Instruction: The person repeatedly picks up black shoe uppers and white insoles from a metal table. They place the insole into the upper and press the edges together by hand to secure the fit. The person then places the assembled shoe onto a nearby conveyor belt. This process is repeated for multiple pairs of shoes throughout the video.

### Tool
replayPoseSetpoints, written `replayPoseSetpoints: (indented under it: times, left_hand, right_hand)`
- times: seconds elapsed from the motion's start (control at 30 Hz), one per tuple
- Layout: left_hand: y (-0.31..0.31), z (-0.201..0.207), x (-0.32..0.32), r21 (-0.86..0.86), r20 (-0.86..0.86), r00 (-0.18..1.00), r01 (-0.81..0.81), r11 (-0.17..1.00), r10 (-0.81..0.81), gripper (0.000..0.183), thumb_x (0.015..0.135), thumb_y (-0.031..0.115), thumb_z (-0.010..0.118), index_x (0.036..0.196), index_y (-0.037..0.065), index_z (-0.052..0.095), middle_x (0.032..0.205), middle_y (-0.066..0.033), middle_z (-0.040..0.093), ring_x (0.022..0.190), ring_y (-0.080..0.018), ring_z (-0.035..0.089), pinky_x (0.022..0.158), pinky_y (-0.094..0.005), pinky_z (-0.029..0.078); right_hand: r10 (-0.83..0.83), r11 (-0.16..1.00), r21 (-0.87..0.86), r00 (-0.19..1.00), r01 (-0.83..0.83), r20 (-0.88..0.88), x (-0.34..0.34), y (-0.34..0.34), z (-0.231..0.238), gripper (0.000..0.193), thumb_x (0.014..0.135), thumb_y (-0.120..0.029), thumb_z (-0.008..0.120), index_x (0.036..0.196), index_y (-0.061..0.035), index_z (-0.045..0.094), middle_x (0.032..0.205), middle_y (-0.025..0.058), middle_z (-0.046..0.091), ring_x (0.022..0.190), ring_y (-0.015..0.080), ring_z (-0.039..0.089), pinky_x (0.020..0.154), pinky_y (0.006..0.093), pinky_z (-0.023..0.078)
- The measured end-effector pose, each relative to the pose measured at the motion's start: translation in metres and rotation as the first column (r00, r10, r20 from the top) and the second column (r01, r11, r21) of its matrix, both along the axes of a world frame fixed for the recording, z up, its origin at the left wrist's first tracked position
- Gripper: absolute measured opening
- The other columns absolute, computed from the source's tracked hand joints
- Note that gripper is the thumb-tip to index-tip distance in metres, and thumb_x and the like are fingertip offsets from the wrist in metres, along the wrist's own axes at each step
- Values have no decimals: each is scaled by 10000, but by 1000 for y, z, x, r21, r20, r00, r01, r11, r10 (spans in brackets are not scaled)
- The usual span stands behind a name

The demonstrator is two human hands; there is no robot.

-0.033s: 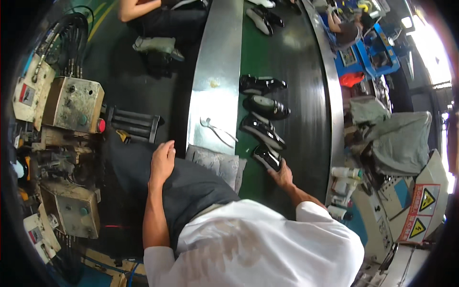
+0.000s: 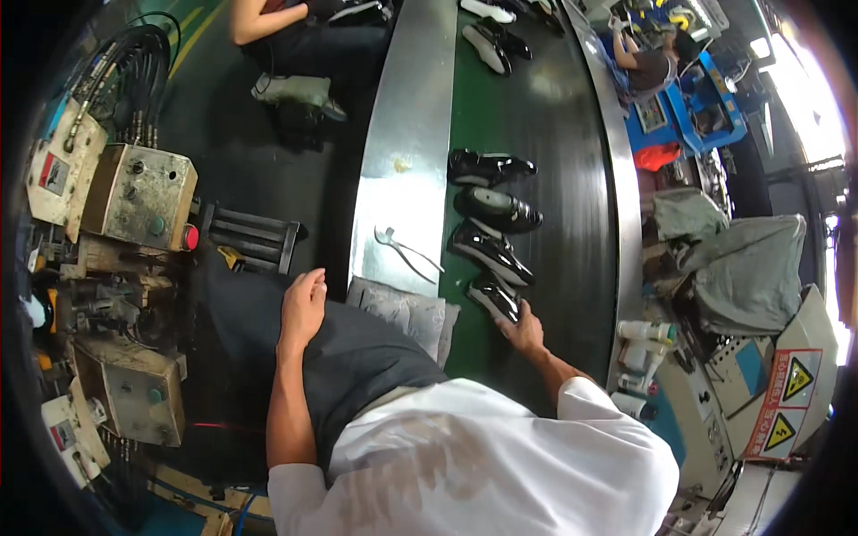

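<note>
My right hand (image 2: 523,330) is closed round the near end of a glossy black shoe (image 2: 492,298) at the near end of a row on the dark belt. The shoe lies tilted on its side, its pale sole edge partly showing. Just beyond it, and touching or nearly so, is another black shoe (image 2: 490,253). Farther along the row are a black shoe with its opening upward (image 2: 497,209) and one more black shoe (image 2: 490,166). Over my dark-trousered thigh, my left hand (image 2: 304,304) holds nothing, its fingers loosely bent and partly apart.
Metal pincers (image 2: 407,252) lie on the steel ledge (image 2: 393,192), beyond a grey patterned cushion (image 2: 407,308). Machine control boxes (image 2: 138,196) stand at left. A seated co-worker (image 2: 304,40) handles a shoe at far left. White bottles (image 2: 645,331) stand right of the belt.
The shoe in my right hand has turned and shifted slightly left, and the hand has moved a little with it. My left hand has hardly moved.
</note>
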State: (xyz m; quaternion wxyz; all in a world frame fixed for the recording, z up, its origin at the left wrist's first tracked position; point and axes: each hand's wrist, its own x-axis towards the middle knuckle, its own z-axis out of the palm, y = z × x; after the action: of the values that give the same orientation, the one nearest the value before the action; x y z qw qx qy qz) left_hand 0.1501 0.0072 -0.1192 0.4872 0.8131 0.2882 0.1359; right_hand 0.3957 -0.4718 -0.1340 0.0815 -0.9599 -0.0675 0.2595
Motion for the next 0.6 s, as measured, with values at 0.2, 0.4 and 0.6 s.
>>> replayPoseSetpoints:
  times: [0.2,0.4,0.6]
  left_hand:
    - [-10,6,0,16,-42,998,-56,998,56,292,1022,58,653,1296,-31,702,1178,-208,751,1065,-353,752,938,-433,589]
    - [-8,14,-5,-70,43,995,-91,993,94,325,1050,86,651,1355,-24,677,1196,-202,760,1101,-319,759,964,-402,591]
    - [-5,85,32,-357,394,907,3,934,148,499,1085,189,689,1539,21,565,1411,-204,659,1233,-263,699,1033,-372,577]
  right_hand:
    - [56,995,79,998,-56,1,58,109,-11,1051,851,-593,811,1625,1,419,1391,319,684,1295,474,669,1103,525,530]
    - [151,931,321,984,-175,99,84,113,-21,1045,849,-576,830,1560,106,482,1413,328,673,1326,431,664,1134,461,514]
    - [198,739,673,957,-5,-210,19,220,97,1033,912,-556,809,1507,218,473,1299,350,695,1170,310,724,993,392,573]
